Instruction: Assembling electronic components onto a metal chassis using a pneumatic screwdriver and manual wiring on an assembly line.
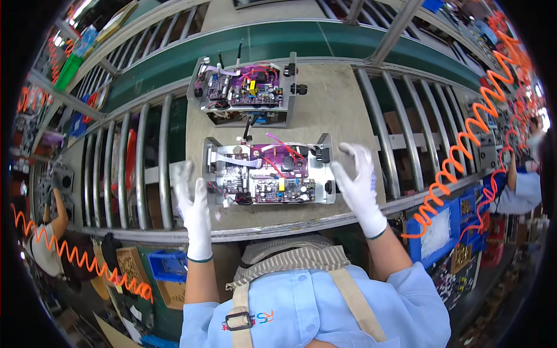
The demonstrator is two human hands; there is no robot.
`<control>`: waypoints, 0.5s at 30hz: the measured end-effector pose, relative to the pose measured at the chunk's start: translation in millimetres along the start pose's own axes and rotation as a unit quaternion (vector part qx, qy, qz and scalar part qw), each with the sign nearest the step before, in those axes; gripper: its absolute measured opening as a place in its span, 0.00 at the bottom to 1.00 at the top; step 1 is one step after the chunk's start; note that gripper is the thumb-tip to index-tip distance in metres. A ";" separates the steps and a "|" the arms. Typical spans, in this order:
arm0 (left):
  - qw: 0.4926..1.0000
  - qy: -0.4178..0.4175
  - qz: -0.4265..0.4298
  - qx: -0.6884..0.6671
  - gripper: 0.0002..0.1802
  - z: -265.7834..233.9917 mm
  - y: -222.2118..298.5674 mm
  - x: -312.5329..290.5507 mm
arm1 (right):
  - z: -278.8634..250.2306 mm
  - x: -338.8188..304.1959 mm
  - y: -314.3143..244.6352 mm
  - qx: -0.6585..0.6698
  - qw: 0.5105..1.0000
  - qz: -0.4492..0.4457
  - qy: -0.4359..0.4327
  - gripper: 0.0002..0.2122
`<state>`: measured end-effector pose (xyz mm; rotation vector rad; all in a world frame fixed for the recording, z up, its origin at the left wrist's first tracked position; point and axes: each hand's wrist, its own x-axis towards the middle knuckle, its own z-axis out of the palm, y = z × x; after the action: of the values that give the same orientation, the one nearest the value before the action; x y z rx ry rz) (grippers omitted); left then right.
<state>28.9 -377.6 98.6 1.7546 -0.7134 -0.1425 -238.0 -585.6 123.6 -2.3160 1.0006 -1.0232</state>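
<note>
Right in front of me lies an open metal chassis (322, 194) carrying a purple circuit board (278, 162) with a grey ribbon cable, red wires and a yellow component. My left hand (194, 211), in a white glove, is raised beside its left end with the fingers spread; they are partly blurred. At the right end, my gloved right hand (361, 188) is also open, thumb close to the chassis side; whether it touches cannot be told. Neither hand holds anything. Farther back stands a second, similar chassis (278, 119), its board facing up and black cables rising from it.
Both units sit on a board (342, 104) between metal rollers (154, 156) on the left and more rollers (406, 133) on the right. An orange coiled hose (458, 153) hangs at the right, above a blue bin (432, 235) of clear bags. Co-workers (519, 191) stand at both sides.
</note>
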 end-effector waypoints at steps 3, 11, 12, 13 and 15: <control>0.982 -0.115 0.148 0.040 0.24 9.6 56.9 30.4 | 9.9 40.0 -27.6 -0.044 0.992 -0.106 -0.059 0.15; 0.770 -0.320 0.394 0.387 0.08 70.3 20.6 79.0 | 51.5 65.7 -43.1 -0.216 0.952 0.033 -0.215 0.15; 0.785 -0.333 0.384 0.354 0.08 65.5 12.2 75.0 | 43.5 64.5 -33.7 -0.225 0.950 0.067 -0.208 0.15; 0.798 -0.349 0.369 0.323 0.08 55.8 17.7 68.5 | 37.3 61.6 -34.3 -0.231 0.946 0.102 -0.204 0.15; 0.801 -0.335 0.387 0.310 0.09 44.2 36.5 53.9 | 39.5 54.1 -47.7 -0.282 0.942 0.071 -0.171 0.13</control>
<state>38.4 -448.1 132.2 1.8443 -2.1476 0.0542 -161.2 -591.7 152.3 -2.6796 1.4181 -0.2682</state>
